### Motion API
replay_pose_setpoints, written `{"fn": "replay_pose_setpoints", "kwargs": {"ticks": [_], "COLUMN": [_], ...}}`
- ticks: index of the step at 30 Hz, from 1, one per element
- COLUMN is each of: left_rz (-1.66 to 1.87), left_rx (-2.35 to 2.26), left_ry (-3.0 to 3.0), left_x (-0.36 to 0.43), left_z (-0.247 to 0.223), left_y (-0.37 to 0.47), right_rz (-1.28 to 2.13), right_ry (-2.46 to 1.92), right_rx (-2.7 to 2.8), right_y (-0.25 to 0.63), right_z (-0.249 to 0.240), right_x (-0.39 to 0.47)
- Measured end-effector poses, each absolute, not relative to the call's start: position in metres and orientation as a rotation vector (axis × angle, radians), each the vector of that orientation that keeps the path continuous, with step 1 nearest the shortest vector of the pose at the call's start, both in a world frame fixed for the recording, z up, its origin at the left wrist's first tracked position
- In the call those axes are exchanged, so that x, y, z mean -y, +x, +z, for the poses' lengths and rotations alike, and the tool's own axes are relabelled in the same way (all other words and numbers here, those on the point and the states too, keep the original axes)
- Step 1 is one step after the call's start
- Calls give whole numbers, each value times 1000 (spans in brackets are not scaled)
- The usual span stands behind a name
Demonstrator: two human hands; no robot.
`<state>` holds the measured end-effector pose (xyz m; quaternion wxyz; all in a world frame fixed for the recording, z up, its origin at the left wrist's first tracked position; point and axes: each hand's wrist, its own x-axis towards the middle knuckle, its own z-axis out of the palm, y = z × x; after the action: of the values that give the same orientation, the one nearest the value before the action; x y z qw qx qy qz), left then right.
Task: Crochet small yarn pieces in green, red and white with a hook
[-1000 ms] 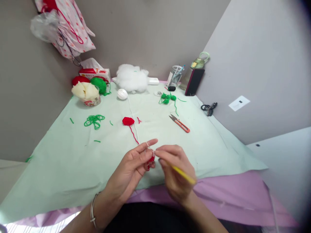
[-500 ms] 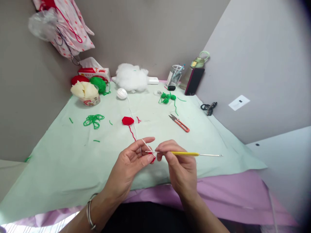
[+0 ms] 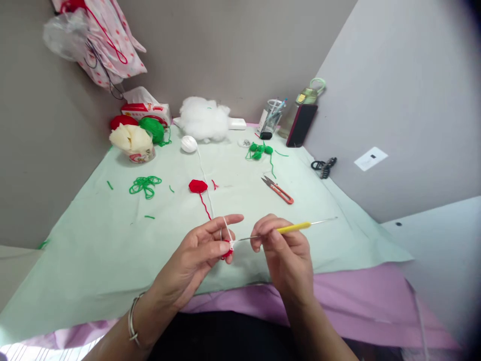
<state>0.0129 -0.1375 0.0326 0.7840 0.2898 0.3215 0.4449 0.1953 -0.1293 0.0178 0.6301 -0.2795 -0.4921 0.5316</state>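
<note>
Between thumb and fingers, my left hand (image 3: 201, 250) pinches a small red and white crochet piece (image 3: 227, 250). White yarn (image 3: 227, 228) runs over its raised index finger, from a white yarn ball (image 3: 189, 144) farther back. My right hand (image 3: 287, 250) is closed around a crochet hook (image 3: 295, 227) with a yellow handle; the hook's thin metal tip meets the white stitches at the piece's top edge. Just beyond my left hand lies a flat red crocheted piece (image 3: 198, 186) with a red yarn tail.
Orange-handled thread snips (image 3: 278, 190) lie to the right, behind them green crocheted pieces (image 3: 259, 150). White stuffing (image 3: 205, 119), a jar of pens (image 3: 271, 118), a phone (image 3: 301, 125) and a bottle line the back. At left are loose green yarn (image 3: 145, 187) and a tub (image 3: 133, 145).
My right hand has moved slightly right, drawing the hook away from the left fingers and tilting its far end up. My left hand and the crochet piece have shifted slightly left and down.
</note>
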Motion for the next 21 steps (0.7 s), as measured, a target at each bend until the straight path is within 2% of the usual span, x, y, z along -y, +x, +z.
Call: {"fn": "replay_pose_setpoints", "kwargs": {"ticks": [4, 11, 21], "left_rz": [1048, 1116, 1147], "left_rx": [-796, -843, -848], "left_ry": [748, 827, 863], "left_x": [141, 146, 144], "left_z": [32, 26, 33], "left_y": [17, 29, 22], "right_rz": [1373, 1178, 1369], "right_ry": [-609, -653, -599], "right_rx": [1014, 1192, 990], "right_y": [191, 182, 184], "right_z": [17, 8, 17], "right_x": [131, 137, 130]}}
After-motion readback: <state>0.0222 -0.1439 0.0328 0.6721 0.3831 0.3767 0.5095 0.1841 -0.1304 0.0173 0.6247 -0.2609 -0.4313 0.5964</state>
